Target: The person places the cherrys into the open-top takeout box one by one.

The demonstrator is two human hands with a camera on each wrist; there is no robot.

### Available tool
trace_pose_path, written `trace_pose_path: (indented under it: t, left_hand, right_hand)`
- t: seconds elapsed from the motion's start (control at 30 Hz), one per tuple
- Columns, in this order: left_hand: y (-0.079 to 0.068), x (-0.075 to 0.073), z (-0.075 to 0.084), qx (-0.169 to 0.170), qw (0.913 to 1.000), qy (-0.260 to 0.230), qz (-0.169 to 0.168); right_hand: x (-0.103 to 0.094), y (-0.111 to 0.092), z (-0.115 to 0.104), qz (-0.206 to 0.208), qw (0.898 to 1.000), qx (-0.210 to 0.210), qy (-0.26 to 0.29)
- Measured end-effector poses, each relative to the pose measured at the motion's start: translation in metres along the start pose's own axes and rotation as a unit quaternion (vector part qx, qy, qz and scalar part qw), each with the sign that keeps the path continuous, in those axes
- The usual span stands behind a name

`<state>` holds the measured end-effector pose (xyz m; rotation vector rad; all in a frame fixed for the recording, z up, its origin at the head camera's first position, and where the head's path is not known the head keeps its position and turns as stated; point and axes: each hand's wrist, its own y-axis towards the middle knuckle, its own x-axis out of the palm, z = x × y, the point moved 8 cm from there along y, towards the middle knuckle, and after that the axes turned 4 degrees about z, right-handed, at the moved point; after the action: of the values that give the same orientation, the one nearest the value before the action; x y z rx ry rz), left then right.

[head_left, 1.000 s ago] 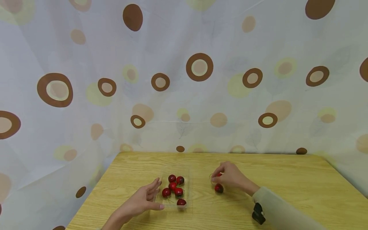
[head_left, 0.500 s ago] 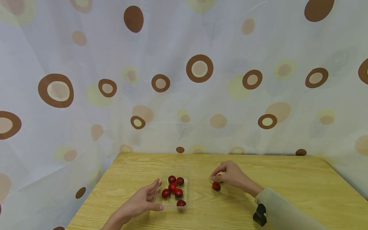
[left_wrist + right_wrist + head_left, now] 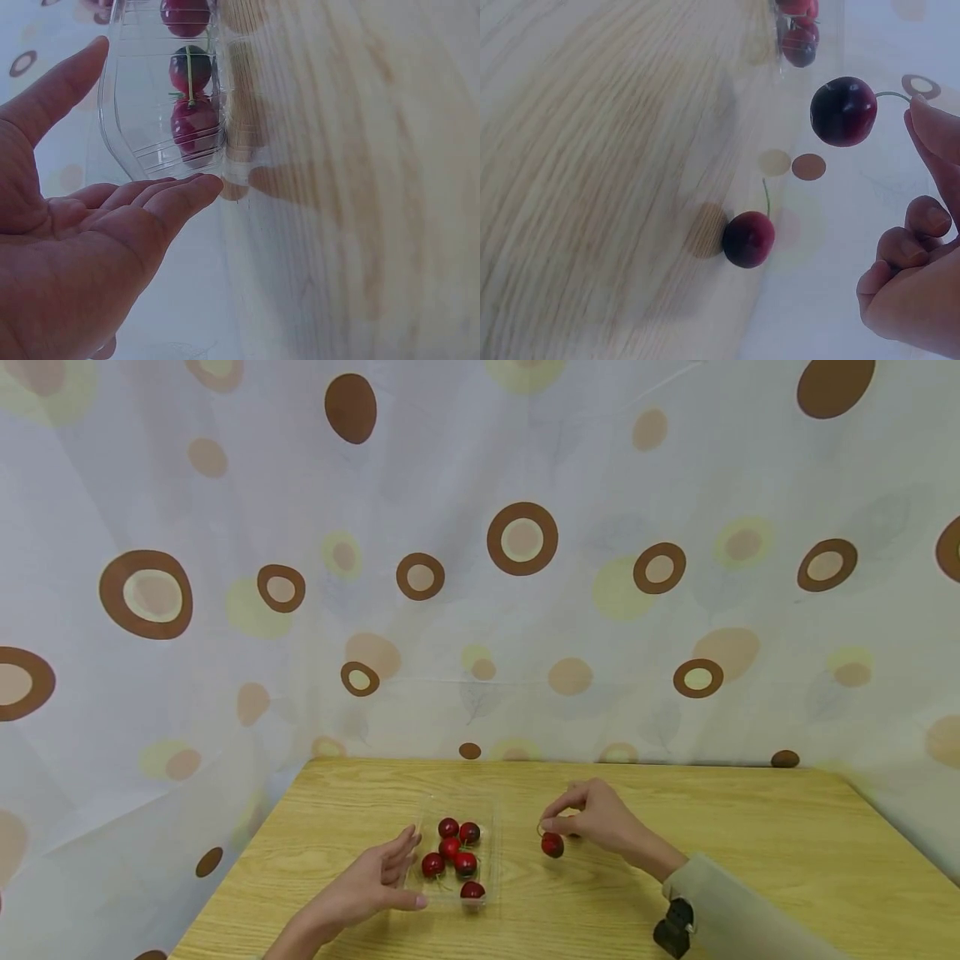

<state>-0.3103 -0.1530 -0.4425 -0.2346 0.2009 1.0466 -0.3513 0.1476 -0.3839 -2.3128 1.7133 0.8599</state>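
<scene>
A clear plastic box (image 3: pixel 491 860) with several dark red cherries (image 3: pixel 450 848) in it stands left of the middle of the table. At its left side my left hand (image 3: pixel 367 885) is spread, thumb apart from straight fingers; in the left wrist view the fingertips lie right at the wall of the box (image 3: pixel 112 127). Between thumb and forefinger my right hand (image 3: pixel 600 822) pinches the green stem of a cherry (image 3: pixel 844 111), which hangs above the table. Another cherry (image 3: pixel 748 239), stem up, rests on the tabletop, mostly hidden behind my right hand in the head view.
The wooden table (image 3: pixel 712 827) reaches back to a pale curtain (image 3: pixel 570 610) printed with brown and beige rings. A small black device (image 3: pixel 673 928) is strapped at my right wrist over the light sleeve (image 3: pixel 738 902).
The cherry under my right hand has risen off the table and shifted left, toward the box, hanging by its stem. My left hand has stayed beside the box.
</scene>
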Motion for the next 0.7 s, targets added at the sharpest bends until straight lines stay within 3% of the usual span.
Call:
trace_pose_path:
  t: [0.33, 0.7]
  left_hand:
    - [-0.001, 0.000, 0.001, -0.001, 1.0000, 0.003, 0.003]
    - [0.000, -0.001, 0.000, 0.000, 1.0000, 0.007, 0.005]
  right_hand:
    - [0.009, 0.008, -0.017, 0.013, 1.000, -0.021, 0.009]
    - [0.029, 0.019, -0.032, 0.015, 0.999, -0.011, 0.029]
